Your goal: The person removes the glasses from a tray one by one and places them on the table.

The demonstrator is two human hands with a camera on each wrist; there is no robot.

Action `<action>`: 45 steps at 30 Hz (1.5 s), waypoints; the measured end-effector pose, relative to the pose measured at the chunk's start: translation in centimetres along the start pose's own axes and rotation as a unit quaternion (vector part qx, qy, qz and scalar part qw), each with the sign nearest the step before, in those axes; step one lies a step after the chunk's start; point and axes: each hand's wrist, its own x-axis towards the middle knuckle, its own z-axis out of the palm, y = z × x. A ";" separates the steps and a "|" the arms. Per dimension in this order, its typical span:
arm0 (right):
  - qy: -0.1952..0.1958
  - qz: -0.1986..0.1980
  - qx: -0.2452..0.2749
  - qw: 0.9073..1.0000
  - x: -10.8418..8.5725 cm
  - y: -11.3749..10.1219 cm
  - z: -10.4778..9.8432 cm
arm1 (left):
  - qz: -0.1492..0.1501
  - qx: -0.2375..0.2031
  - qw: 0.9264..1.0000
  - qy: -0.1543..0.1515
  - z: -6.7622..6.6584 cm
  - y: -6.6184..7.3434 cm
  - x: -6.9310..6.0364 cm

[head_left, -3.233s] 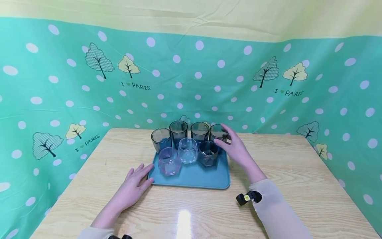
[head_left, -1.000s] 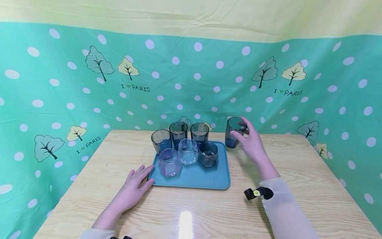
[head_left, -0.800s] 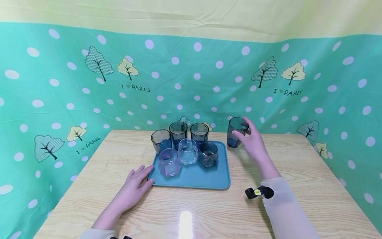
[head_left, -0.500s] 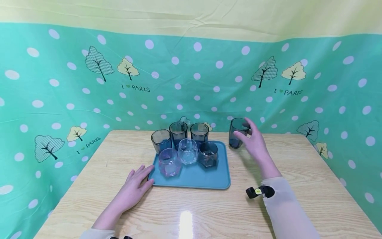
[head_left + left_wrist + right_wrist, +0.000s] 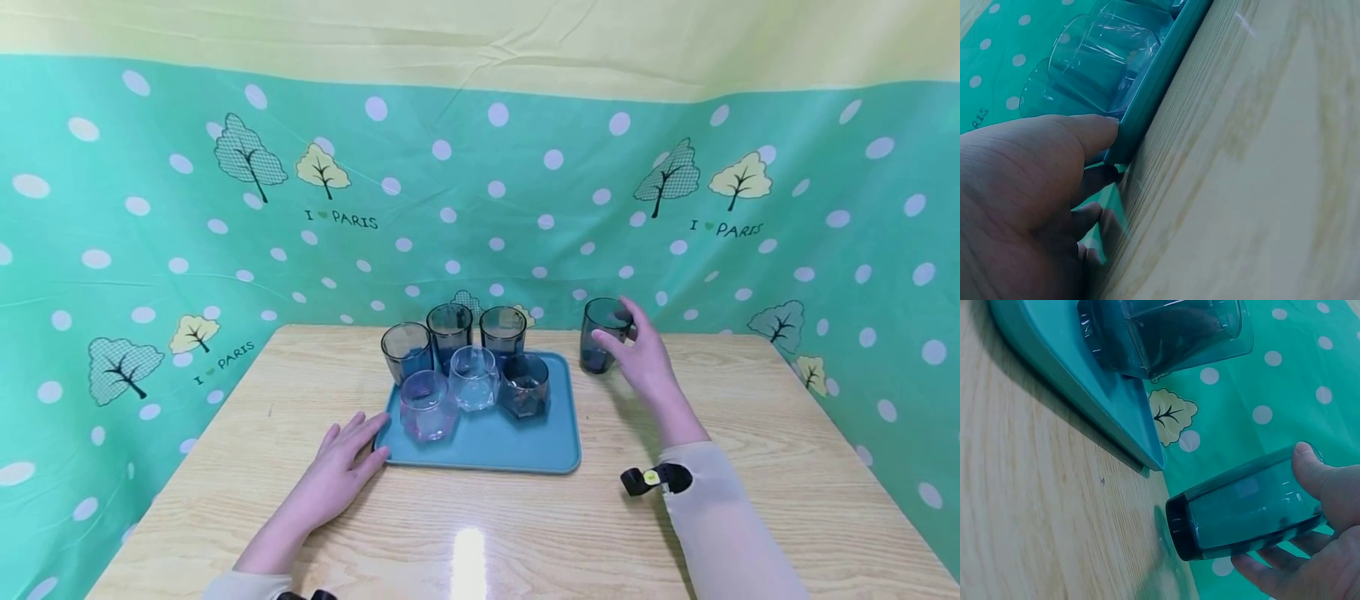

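My right hand (image 5: 647, 362) grips a tall, dark smoky drinking glass (image 5: 594, 343) near its rim, to the right of the blue tray (image 5: 487, 452). The thumb lies on one side and the fingers on the other. In the right wrist view the glass's dark base (image 5: 1182, 528) looks slightly above the table, tilted in that picture. My left hand (image 5: 336, 473) rests by the tray's left edge with fingers extended, its thumb (image 5: 1100, 130) touching the rim. On the tray stand three tall smoky glasses (image 5: 451, 332) at the back. Before them sit a pinkish tumbler (image 5: 427, 410), a clear tumbler (image 5: 473, 382) and a dark tumbler (image 5: 524, 388).
A pale wood table (image 5: 750, 433) extends on both sides of the tray and in front of it. Behind it hangs a green dotted cloth (image 5: 480, 167), close to the glasses at the back edge. Light glares on the table near the front.
The right hand has taken the rightmost tall glass from the tray's back row and carried it right, over the table. Recently it moved slightly further right and down. The left hand stays put.
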 end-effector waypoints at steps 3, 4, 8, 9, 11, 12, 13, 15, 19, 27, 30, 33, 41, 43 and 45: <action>0.000 0.002 0.000 1.000 0.1 0.1 0.0 | -0.002 0.000 1.000 -0.001 0.0 0.0 0.0; 0.000 0.002 -0.001 1.000 0.1 0.1 0.0 | -0.002 -0.001 1.000 -0.001 0.0 0.1 0.0; 0.002 0.002 -0.004 1.000 0.2 0.3 0.0 | -0.003 -0.002 1.000 -0.002 0.0 0.1 0.0; 0.002 0.001 -0.004 1.000 0.2 0.4 0.1 | -0.004 -0.002 1.000 -0.002 -0.1 0.2 0.0; 0.003 0.001 -0.006 1.000 0.2 0.5 0.1 | -0.003 -0.001 1.000 -0.002 -0.1 0.2 0.0; 0.004 0.001 -0.006 1.000 0.2 0.6 0.1 | -0.003 -0.001 1.000 -0.002 -0.1 0.2 0.0; 0.004 0.001 -0.006 1.000 0.2 0.6 0.0 | -0.003 0.000 1.000 -0.002 -0.1 0.2 0.0; 0.005 0.001 -0.005 1.000 0.2 0.7 0.0 | -0.003 0.001 1.000 -0.002 -0.1 0.2 0.0; 0.005 0.001 -0.005 1.000 0.3 0.8 0.1 | -0.004 0.003 1.000 -0.003 -0.1 0.1 0.0; 0.001 0.000 -0.004 1.000 0.3 0.8 0.1 | -0.002 0.000 1.000 -0.001 -0.1 0.1 -0.1; 0.001 -0.001 -0.001 1.000 0.2 0.8 0.1 | -0.002 0.000 1.000 -0.001 -0.1 0.1 -0.1; 0.001 -0.002 0.001 1.000 0.2 0.8 0.2 | -0.001 -0.001 1.000 0.000 -0.1 0.1 -0.1; -0.002 0.003 0.006 1.000 0.1 0.8 0.1 | -0.001 0.001 1.000 0.000 -0.1 0.1 0.0; -0.004 0.004 0.007 1.000 0.1 0.8 0.1 | -0.001 0.002 1.000 0.000 0.0 0.1 0.0; -0.007 0.004 0.008 1.000 0.1 0.8 0.1 | -0.002 0.002 1.000 -0.001 0.0 0.0 0.1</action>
